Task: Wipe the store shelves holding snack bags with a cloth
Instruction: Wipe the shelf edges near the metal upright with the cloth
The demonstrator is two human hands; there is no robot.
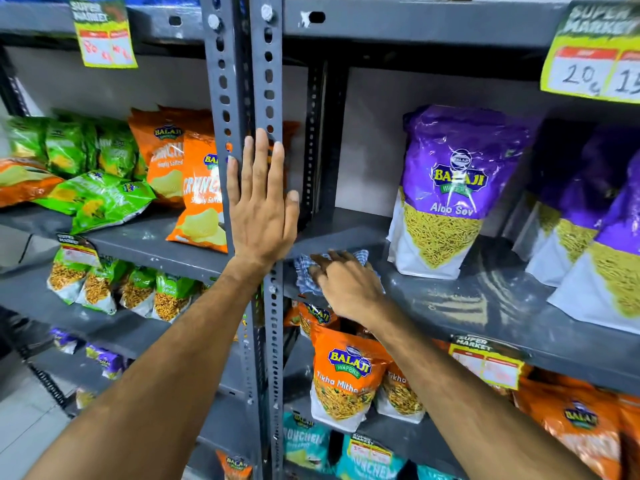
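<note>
My right hand [348, 284] presses a blue-and-white checked cloth [304, 271] flat on the grey middle shelf [460, 299] at its left end, fingers curled over it. Wipe streaks show on the shelf to the right of the cloth. My left hand [261, 202] lies flat and open against the grey perforated upright post [239, 81], holding nothing. A purple Aloo Sev snack bag [446, 188] stands upright on the same shelf, a little to the right of the cloth.
More purple bags [588, 220] stand at the far right. Orange chip bags [194, 181] and green bags [90, 174] fill the left bay. Orange Tikha Mitha bags [346, 372] sit on the shelf below. Yellow price tags [592, 53] hang from shelf edges.
</note>
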